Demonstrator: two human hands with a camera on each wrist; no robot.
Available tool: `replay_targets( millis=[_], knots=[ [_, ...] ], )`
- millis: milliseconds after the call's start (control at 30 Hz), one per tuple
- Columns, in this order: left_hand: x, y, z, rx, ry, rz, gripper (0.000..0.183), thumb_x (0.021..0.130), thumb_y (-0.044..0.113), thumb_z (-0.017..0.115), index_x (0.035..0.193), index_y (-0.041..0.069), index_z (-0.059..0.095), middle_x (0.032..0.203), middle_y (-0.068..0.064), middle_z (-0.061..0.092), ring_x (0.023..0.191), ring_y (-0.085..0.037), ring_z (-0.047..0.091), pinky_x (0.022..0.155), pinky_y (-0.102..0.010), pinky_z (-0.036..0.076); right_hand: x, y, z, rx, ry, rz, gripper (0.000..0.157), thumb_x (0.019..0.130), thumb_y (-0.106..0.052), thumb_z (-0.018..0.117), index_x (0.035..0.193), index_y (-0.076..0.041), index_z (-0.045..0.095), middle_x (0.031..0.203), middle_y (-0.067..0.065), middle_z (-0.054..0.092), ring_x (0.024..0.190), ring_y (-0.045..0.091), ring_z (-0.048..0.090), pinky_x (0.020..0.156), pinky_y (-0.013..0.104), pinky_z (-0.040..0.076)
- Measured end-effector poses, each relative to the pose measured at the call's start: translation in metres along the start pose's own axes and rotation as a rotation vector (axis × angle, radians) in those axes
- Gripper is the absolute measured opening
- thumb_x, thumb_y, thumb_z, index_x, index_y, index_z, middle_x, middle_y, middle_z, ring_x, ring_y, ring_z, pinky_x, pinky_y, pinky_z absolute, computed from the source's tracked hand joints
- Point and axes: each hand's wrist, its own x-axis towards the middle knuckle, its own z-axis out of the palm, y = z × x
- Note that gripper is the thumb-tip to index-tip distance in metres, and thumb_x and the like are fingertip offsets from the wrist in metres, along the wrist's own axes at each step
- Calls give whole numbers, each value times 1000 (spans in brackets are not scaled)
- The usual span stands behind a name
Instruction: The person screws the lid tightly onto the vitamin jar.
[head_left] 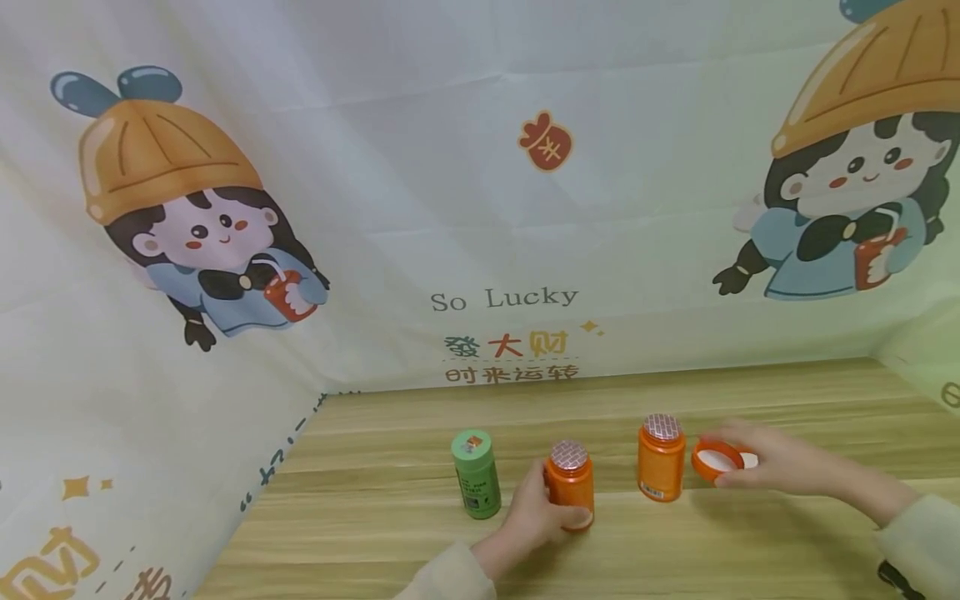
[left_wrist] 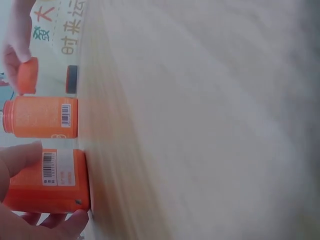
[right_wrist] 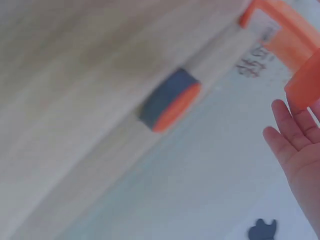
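My left hand grips the lower body of an orange bottle with a patterned silver seal over its mouth; thumb and fingers wrap it in the left wrist view. Just right of it a second orange bottle stands upright, sealed the same way. Beside that one, my right hand pinches an orange lid, tilted so its white inside shows, apart from the bottle. In the right wrist view, the held lid is partly cut off by the frame edge.
A green canister stands left of my left hand. A round, flat grey-and-orange piece lies on the table, mostly hidden behind my right hand in the head view. Printed cloth hangs behind the wooden tabletop.
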Motion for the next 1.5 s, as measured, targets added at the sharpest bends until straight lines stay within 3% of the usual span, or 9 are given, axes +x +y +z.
replay_targets(
  millis=[133,300,500,633,867,1100,1267,1500],
  knots=[
    [-4,1,-2,-15,-42,2,58,64,1,79,112,-1,48,107,-14,60,95,-26,58,78,-39,52,3,-18,-9,30,56,-30,46,79,-30,70,114,-1,59,113,12,56,95,24,55,73,37,50],
    [-9,2,-3,-10,-68,10,62,64,2,80,116,-2,48,108,-13,60,91,-22,58,82,-39,49,8,-37,-13,85,166,-190,42,78,-19,72,116,-5,59,109,-1,53,92,4,49,67,22,47],
    [-12,1,-4,-6,-74,29,60,63,1,80,113,0,49,105,-11,60,89,-21,59,80,-38,50,18,-63,-13,75,218,-235,48,74,-19,76,118,-9,58,114,1,56,99,7,50,71,27,49],
    [-14,0,-5,3,-99,27,62,61,3,82,113,1,48,104,-9,60,89,-22,59,79,-38,50,25,-78,-10,38,170,-236,49,77,-22,74,120,-10,56,118,7,57,106,18,51,80,36,48],
    [-17,1,-8,30,-177,60,64,61,7,83,116,6,51,103,-3,62,86,-15,58,77,-32,49,38,-99,2,114,62,-280,48,80,-14,69,123,-2,50,116,6,57,101,17,51,82,30,47],
    [-15,-1,-8,44,-211,66,66,62,10,83,120,7,52,102,1,63,86,-11,57,77,-29,48,51,-111,10,65,-77,-119,57,76,-7,68,127,3,45,114,7,57,101,24,53,84,38,47],
    [-15,1,-9,49,-217,54,65,62,8,83,120,7,52,101,0,64,85,-13,58,77,-32,48,57,-113,12,33,-143,-112,64,71,-1,68,129,6,40,112,11,57,97,22,54,79,35,49],
    [-14,4,-9,53,-229,31,65,62,8,83,119,8,53,101,0,64,88,-14,59,80,-36,49,58,-114,13,27,-213,-87,67,69,3,67,131,4,38,111,6,57,96,20,53,78,32,48]
  ],
)
